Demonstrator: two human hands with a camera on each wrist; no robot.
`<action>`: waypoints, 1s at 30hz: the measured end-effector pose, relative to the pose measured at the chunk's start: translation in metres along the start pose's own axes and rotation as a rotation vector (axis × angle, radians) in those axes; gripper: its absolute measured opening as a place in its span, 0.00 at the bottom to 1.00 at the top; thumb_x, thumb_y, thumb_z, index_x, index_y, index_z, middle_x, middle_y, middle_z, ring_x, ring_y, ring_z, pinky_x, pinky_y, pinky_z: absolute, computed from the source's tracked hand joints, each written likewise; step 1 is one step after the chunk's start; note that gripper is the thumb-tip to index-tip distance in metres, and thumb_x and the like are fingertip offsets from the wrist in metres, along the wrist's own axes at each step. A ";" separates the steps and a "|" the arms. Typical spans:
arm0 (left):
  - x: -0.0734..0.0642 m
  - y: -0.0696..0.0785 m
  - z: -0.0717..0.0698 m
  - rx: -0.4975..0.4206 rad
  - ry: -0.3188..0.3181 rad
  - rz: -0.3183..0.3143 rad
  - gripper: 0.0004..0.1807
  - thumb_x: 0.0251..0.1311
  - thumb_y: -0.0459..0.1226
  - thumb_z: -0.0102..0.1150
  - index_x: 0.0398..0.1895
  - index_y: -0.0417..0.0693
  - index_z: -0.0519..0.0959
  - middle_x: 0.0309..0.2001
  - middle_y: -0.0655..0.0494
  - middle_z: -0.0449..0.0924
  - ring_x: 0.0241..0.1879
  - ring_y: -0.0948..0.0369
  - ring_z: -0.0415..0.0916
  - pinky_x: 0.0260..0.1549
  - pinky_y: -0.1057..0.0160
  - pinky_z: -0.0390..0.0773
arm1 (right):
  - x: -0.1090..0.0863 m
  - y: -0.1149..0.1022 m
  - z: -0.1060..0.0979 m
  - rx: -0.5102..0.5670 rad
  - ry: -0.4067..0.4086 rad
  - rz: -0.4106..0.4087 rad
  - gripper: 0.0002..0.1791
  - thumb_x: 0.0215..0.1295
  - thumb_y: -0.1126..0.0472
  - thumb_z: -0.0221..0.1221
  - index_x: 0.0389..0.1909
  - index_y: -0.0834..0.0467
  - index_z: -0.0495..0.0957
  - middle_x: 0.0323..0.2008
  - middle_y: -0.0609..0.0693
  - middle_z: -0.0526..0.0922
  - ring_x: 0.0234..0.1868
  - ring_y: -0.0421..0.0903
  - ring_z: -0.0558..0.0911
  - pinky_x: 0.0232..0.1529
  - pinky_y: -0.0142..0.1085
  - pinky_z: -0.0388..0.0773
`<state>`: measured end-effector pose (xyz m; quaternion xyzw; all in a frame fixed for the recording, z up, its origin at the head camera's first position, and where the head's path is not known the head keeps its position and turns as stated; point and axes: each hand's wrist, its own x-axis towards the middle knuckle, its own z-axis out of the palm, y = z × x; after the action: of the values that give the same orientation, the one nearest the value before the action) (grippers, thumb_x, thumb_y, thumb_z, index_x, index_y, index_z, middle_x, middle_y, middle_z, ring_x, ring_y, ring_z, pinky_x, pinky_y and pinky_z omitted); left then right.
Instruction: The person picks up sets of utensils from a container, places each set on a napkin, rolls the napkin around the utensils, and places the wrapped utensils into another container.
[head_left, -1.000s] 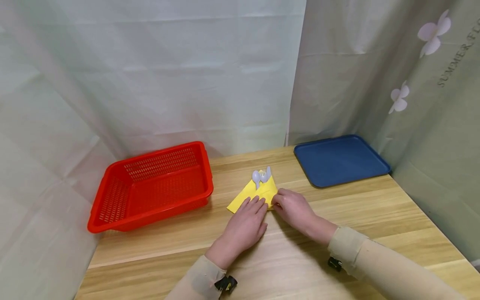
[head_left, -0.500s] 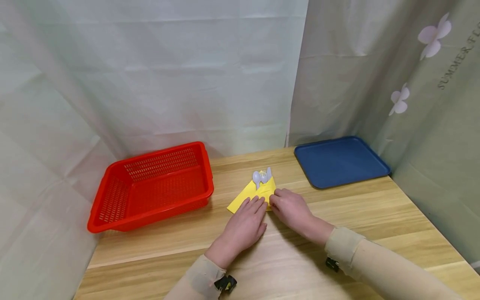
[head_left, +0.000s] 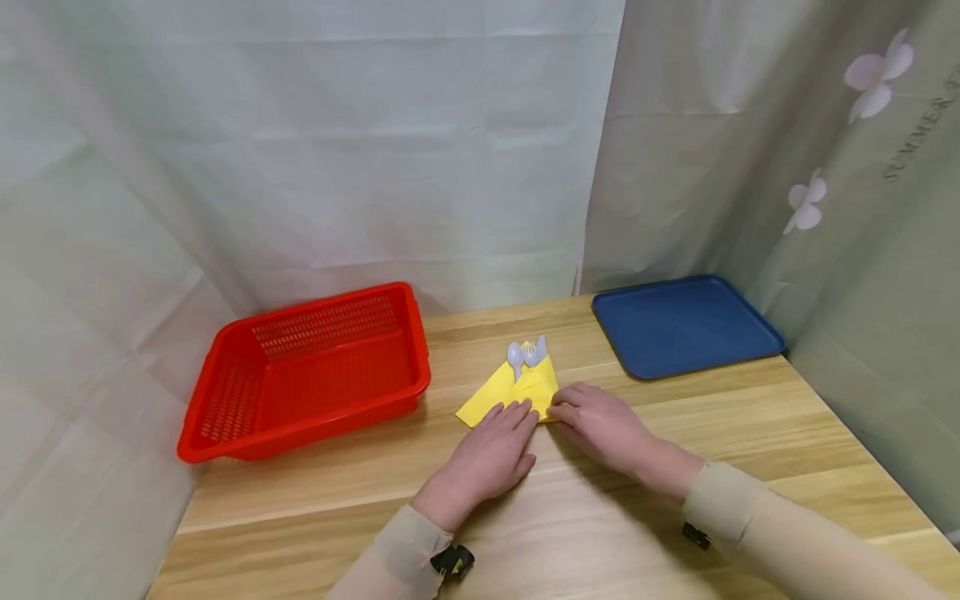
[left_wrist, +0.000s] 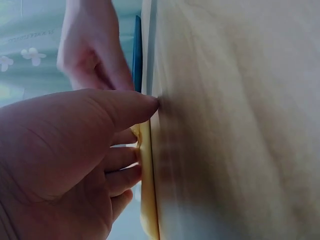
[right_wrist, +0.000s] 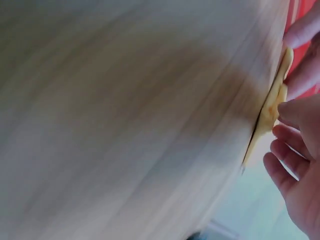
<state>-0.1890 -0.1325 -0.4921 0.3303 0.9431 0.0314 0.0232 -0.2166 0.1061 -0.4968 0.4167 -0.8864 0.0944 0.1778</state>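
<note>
A folded yellow napkin (head_left: 487,396) lies on the wooden table. Out of its top edge stick a pale lilac spoon (head_left: 515,356), a fork (head_left: 529,354) and a knife (head_left: 542,346); their lower parts are hidden in the fold. My left hand (head_left: 487,458) rests with straight fingers on the napkin's near part. At the near right corner, my right hand (head_left: 611,432) pinches the napkin's edge between thumb and forefinger. The right wrist view shows that thumb against the crumpled yellow edge, the other fingers loosely bent below.
A red perforated plastic basket (head_left: 303,429) stands to the left. Toward the back right lies a flat blue tray (head_left: 686,325). Pale curtains (head_left: 375,150) close off the table's back and sides.
My right hand has shifted slightly right, its fingers a little straighter at the napkin's corner. The left hand stays in place on the napkin. The view has turned very slightly.
</note>
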 end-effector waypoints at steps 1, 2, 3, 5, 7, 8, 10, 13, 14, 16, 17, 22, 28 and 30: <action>0.000 0.000 -0.001 -0.003 -0.006 0.003 0.37 0.79 0.49 0.64 0.84 0.43 0.68 0.84 0.46 0.65 0.83 0.51 0.62 0.82 0.49 0.57 | -0.005 0.003 -0.003 -0.003 -0.021 -0.012 0.13 0.70 0.66 0.74 0.53 0.60 0.91 0.52 0.52 0.88 0.57 0.54 0.85 0.60 0.48 0.85; 0.001 0.000 -0.001 -0.005 -0.011 0.006 0.37 0.79 0.49 0.64 0.85 0.45 0.68 0.84 0.45 0.65 0.83 0.51 0.62 0.82 0.49 0.57 | -0.010 0.006 -0.006 -0.007 -0.047 -0.021 0.15 0.71 0.66 0.73 0.57 0.61 0.90 0.55 0.53 0.88 0.62 0.55 0.85 0.64 0.50 0.83; 0.001 0.000 -0.002 -0.007 -0.016 0.008 0.37 0.80 0.49 0.63 0.85 0.47 0.67 0.84 0.45 0.65 0.83 0.51 0.62 0.82 0.49 0.57 | -0.014 0.009 -0.009 -0.016 -0.077 -0.026 0.18 0.72 0.65 0.72 0.60 0.61 0.89 0.59 0.54 0.88 0.66 0.56 0.83 0.67 0.51 0.81; 0.000 0.000 -0.003 -0.013 -0.022 0.012 0.37 0.80 0.49 0.63 0.86 0.50 0.67 0.84 0.45 0.65 0.83 0.50 0.62 0.82 0.48 0.57 | -0.021 0.014 -0.013 -0.036 -0.143 -0.031 0.22 0.74 0.66 0.70 0.67 0.60 0.86 0.65 0.54 0.86 0.72 0.57 0.80 0.70 0.54 0.78; 0.000 0.000 -0.004 -0.016 -0.024 0.016 0.35 0.80 0.49 0.63 0.86 0.52 0.68 0.84 0.45 0.65 0.83 0.49 0.63 0.82 0.48 0.57 | -0.026 0.017 -0.016 -0.051 -0.199 -0.039 0.26 0.75 0.66 0.69 0.72 0.59 0.83 0.70 0.53 0.84 0.76 0.58 0.76 0.72 0.55 0.76; 0.000 0.000 -0.005 -0.014 -0.021 0.021 0.35 0.80 0.49 0.62 0.85 0.52 0.69 0.83 0.45 0.65 0.82 0.49 0.63 0.82 0.48 0.57 | -0.027 0.018 -0.017 -0.059 -0.223 -0.043 0.27 0.76 0.66 0.68 0.73 0.58 0.81 0.71 0.53 0.82 0.77 0.58 0.75 0.72 0.56 0.76; 0.000 0.000 -0.006 -0.009 -0.018 0.024 0.34 0.81 0.49 0.62 0.85 0.52 0.70 0.83 0.44 0.65 0.82 0.49 0.63 0.82 0.48 0.57 | -0.028 0.021 -0.018 -0.070 -0.247 -0.054 0.28 0.77 0.66 0.67 0.75 0.56 0.80 0.73 0.52 0.81 0.78 0.58 0.73 0.73 0.56 0.75; 0.000 0.000 -0.005 0.004 -0.014 0.028 0.33 0.81 0.49 0.62 0.84 0.52 0.71 0.83 0.44 0.66 0.82 0.49 0.63 0.82 0.48 0.57 | -0.026 0.022 -0.017 -0.074 -0.257 -0.065 0.29 0.78 0.66 0.64 0.78 0.55 0.77 0.76 0.51 0.78 0.79 0.57 0.72 0.74 0.55 0.74; 0.000 0.000 -0.005 0.008 -0.014 0.029 0.33 0.81 0.49 0.62 0.83 0.52 0.72 0.83 0.45 0.66 0.83 0.50 0.63 0.82 0.48 0.57 | -0.026 0.023 -0.016 -0.069 -0.261 -0.067 0.29 0.79 0.67 0.63 0.79 0.55 0.76 0.77 0.51 0.77 0.80 0.57 0.71 0.74 0.55 0.73; 0.001 0.001 -0.004 0.014 -0.012 0.031 0.33 0.81 0.49 0.62 0.83 0.52 0.72 0.83 0.45 0.67 0.83 0.51 0.63 0.82 0.48 0.57 | -0.024 0.023 -0.015 -0.053 -0.280 -0.065 0.30 0.80 0.67 0.61 0.80 0.56 0.74 0.79 0.51 0.75 0.81 0.57 0.70 0.75 0.56 0.72; 0.001 0.001 -0.004 0.017 -0.011 0.032 0.33 0.81 0.49 0.62 0.83 0.52 0.72 0.83 0.45 0.67 0.83 0.51 0.62 0.82 0.48 0.57 | -0.024 0.023 -0.014 -0.046 -0.293 -0.065 0.30 0.81 0.67 0.60 0.81 0.56 0.73 0.80 0.51 0.74 0.81 0.57 0.70 0.75 0.56 0.72; 0.000 0.000 -0.004 0.016 -0.007 0.028 0.33 0.80 0.49 0.63 0.83 0.51 0.72 0.82 0.45 0.67 0.83 0.51 0.63 0.82 0.48 0.58 | -0.017 0.022 -0.012 -0.009 -0.332 -0.055 0.29 0.84 0.65 0.56 0.82 0.57 0.71 0.81 0.53 0.72 0.81 0.57 0.69 0.76 0.57 0.70; -0.001 0.000 -0.005 -0.002 -0.018 0.027 0.33 0.80 0.49 0.63 0.83 0.50 0.72 0.83 0.45 0.67 0.83 0.51 0.62 0.82 0.48 0.57 | -0.001 0.024 -0.007 0.028 -0.319 -0.031 0.28 0.86 0.58 0.57 0.81 0.60 0.72 0.80 0.56 0.72 0.81 0.57 0.70 0.77 0.56 0.70; -0.001 0.001 -0.005 -0.002 -0.022 0.027 0.33 0.80 0.49 0.63 0.83 0.50 0.72 0.83 0.45 0.67 0.83 0.52 0.61 0.82 0.49 0.57 | 0.003 0.028 -0.004 0.033 -0.314 -0.032 0.29 0.86 0.56 0.58 0.80 0.62 0.72 0.80 0.57 0.72 0.81 0.58 0.70 0.78 0.55 0.69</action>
<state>-0.1882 -0.1327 -0.4873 0.3435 0.9381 0.0292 0.0334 -0.2387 0.1228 -0.4920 0.4434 -0.8949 0.0398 0.0317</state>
